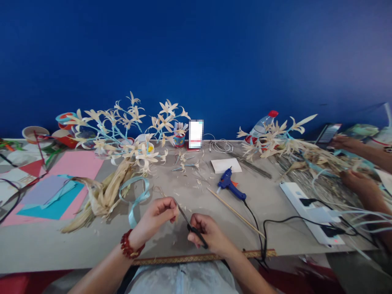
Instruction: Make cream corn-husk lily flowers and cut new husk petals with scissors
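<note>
My right hand is closed around the black handles of a pair of scissors, whose blades point up and left toward my other hand. With fingers pinched together, my left hand is just beside the blade tips. A pale bit shows under its fingertips, too small to name. Left of that hand, a light blue ribbon curls on the table next to a bundle of dried corn husks. Small pale scraps and a few loose husk flowers lie beyond my hands.
A blue glue gun and a wooden stick lie to the right, near a corded white power strip. Husk flower branches stand at back left. Coloured paper lies left. At far right, another person's hands work among dried stalks.
</note>
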### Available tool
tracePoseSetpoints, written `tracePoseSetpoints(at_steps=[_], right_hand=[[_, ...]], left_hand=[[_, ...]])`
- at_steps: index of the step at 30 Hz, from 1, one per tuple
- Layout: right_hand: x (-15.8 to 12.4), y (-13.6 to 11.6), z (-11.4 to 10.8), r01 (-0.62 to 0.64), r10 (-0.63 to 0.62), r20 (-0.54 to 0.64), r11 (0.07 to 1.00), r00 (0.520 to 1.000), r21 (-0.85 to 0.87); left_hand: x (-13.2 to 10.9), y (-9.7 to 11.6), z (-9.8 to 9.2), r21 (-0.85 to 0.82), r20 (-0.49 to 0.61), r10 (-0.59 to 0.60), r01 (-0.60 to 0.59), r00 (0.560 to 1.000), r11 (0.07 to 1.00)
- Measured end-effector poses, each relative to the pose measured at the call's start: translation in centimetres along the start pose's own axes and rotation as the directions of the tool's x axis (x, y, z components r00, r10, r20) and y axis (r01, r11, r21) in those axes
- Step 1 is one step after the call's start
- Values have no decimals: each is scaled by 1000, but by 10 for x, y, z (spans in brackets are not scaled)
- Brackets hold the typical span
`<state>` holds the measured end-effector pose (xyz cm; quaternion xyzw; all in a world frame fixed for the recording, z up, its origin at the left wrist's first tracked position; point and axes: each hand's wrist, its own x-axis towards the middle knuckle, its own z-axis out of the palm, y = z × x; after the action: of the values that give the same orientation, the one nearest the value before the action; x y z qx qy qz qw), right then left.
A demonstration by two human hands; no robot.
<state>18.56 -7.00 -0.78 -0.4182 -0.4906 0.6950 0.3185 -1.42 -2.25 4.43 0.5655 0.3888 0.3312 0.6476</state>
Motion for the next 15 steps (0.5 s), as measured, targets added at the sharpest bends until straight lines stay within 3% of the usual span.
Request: tracePoseSetpoints(at_steps=[10,15], right_hand=[[4,4,-1,20,-15,-98,999,995,44],[14,-6,15,204,-166,-254,970,953,133]], left_hand=[[1,-2,1,-72,-46,-6,2,999,997],[3,-8,11,-184,-186,-2,-32,983,982]])
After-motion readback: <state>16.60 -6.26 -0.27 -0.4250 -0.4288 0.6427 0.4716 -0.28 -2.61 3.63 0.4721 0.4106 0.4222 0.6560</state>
